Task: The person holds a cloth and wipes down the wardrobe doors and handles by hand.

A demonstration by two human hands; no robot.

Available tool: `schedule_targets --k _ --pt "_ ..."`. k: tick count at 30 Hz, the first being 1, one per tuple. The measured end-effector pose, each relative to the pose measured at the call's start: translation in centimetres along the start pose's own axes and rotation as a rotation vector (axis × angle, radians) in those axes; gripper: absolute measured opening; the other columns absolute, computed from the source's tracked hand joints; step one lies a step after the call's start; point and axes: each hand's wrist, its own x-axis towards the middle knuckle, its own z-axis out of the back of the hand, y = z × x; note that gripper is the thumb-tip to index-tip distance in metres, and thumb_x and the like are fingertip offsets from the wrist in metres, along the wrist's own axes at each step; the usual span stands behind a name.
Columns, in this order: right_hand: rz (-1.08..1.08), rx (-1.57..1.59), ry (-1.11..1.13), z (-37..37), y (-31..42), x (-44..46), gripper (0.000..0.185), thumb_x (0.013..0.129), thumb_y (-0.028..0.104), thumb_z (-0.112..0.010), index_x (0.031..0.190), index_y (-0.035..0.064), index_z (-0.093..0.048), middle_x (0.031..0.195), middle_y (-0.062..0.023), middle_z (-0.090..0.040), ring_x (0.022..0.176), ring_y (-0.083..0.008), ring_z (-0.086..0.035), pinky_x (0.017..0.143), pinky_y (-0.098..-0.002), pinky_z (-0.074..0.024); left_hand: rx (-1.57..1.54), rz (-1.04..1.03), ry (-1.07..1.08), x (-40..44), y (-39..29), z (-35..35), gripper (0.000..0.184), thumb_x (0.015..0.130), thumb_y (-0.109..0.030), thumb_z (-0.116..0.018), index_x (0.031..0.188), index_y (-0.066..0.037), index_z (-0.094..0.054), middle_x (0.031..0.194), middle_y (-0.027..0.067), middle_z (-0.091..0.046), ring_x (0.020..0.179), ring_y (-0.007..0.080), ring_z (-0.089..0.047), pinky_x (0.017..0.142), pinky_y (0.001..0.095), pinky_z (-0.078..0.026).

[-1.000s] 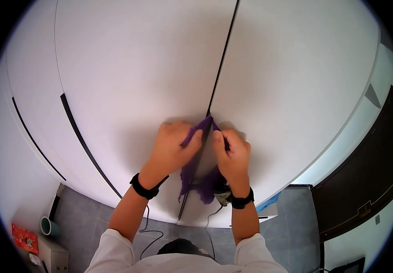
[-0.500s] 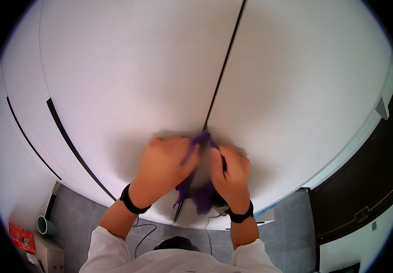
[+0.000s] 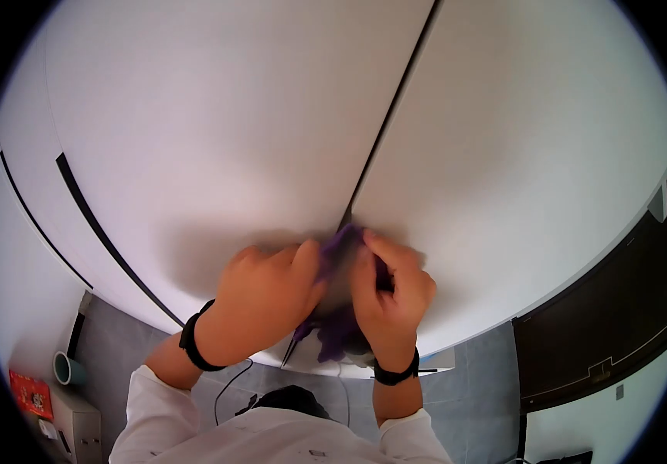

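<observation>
A purple cloth [image 3: 340,338] is pinched between my two hands, against the dark seam [image 3: 395,108] between two white cabinet doors. My left hand [image 3: 260,301] is closed on the cloth's left part, knuckles facing up. On the other side, my right hand [image 3: 391,286] grips it between thumb and curled fingers. A strip of cloth spans the gap between the hands, somewhat blurred, and its lower folds hang below them. Behind the cloth, the lower part of the seam is partly hidden. Both wrists wear black bands.
Long dark handle strips [image 3: 113,236] run down the doors at left. A small cabinet [image 3: 82,429] with a red packet [image 3: 30,393] and a pale green cup [image 3: 68,369] stands lower left. A dark brown door [image 3: 604,325] is at right. A cable [image 3: 225,387] lies on the grey floor.
My left hand has moved left and a little down, and the cloth between the hands is spread wider. The whole view has shifted slightly. Both hands keep their hold.
</observation>
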Motion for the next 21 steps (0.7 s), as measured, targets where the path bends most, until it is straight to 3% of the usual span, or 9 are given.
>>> schedule_targets --k 3,6,8,15,18,21 --pt "0.018 0.04 -0.089 -0.3 -0.5 -0.2 0.019 0.076 -0.001 -0.068 0.095 0.0028 -0.066 0.068 -0.0112 -0.063 0.052 -0.0234 -0.059 0.05 -0.029 -0.0468 0.001 0.035 0.044 0.4 0.0 -0.3 0.021 0.078 -0.017 -0.067 0.078 -0.006 -0.048 0.052 0.0079 -0.051 0.043 0.027 -0.051 0.046 0.0356 -0.042" --pt "0.185 -0.073 -0.04 -0.2 -1.1 -0.7 0.021 0.073 0.0 -0.07 0.093 0.003 -0.066 0.065 -0.0103 -0.06 0.05 -0.0225 -0.057 0.047 -0.029 -0.0444 -0.044 0.044 0.003 -0.1 0.6 -1.1 0.019 0.08 -0.015 -0.063 0.078 -0.006 -0.047 0.048 0.0084 -0.048 0.041 0.0286 -0.048 0.046 0.0371 -0.041" --pt "0.193 0.017 -0.07 -0.4 -1.2 -0.9 0.021 0.071 0.001 -0.071 0.091 0.0035 -0.067 0.063 -0.0097 -0.058 0.048 -0.0228 -0.055 0.046 -0.0294 -0.0431 -0.139 -0.017 -0.127 -0.6 1.0 -1.4 0.018 0.08 -0.013 -0.063 0.076 -0.006 -0.047 0.049 0.0084 -0.048 0.042 0.0303 -0.047 0.046 0.0385 -0.038" --pt "0.105 0.159 -0.099 -0.7 -0.8 -1.5 0.018 0.074 0.002 -0.07 0.092 0.0006 -0.066 0.064 -0.0094 -0.06 0.05 -0.0234 -0.057 0.048 -0.0306 -0.0449 -0.303 -0.099 -0.241 -1.0 1.3 -2.5 0.017 0.081 -0.009 -0.062 0.074 -0.005 -0.047 0.051 0.0084 -0.046 0.047 0.0312 -0.048 0.047 0.039 -0.034" --pt "0.17 0.085 -0.115 -0.3 -0.2 -1.3 0.016 0.078 0.004 -0.07 0.092 -0.0012 -0.065 0.065 -0.0107 -0.062 0.053 -0.0203 -0.061 0.051 -0.0292 -0.047 -0.263 -0.137 -0.242 -1.1 0.8 -1.8 0.014 0.084 -0.006 -0.059 0.075 -0.005 -0.047 0.052 0.01 -0.049 0.049 0.0335 -0.048 0.047 0.0405 -0.034" --pt "-0.042 0.228 -0.047 -0.4 0.1 -1.5 0.013 0.086 0.01 -0.066 0.094 -0.0003 -0.064 0.067 -0.0124 -0.063 0.059 -0.0141 -0.063 0.055 -0.0279 -0.0491 -0.595 0.216 -0.088 -1.3 0.3 -1.2 0.012 0.09 -0.009 -0.054 0.081 -0.002 -0.048 0.057 0.0163 -0.053 0.05 0.0387 -0.052 0.046 0.045 -0.037"
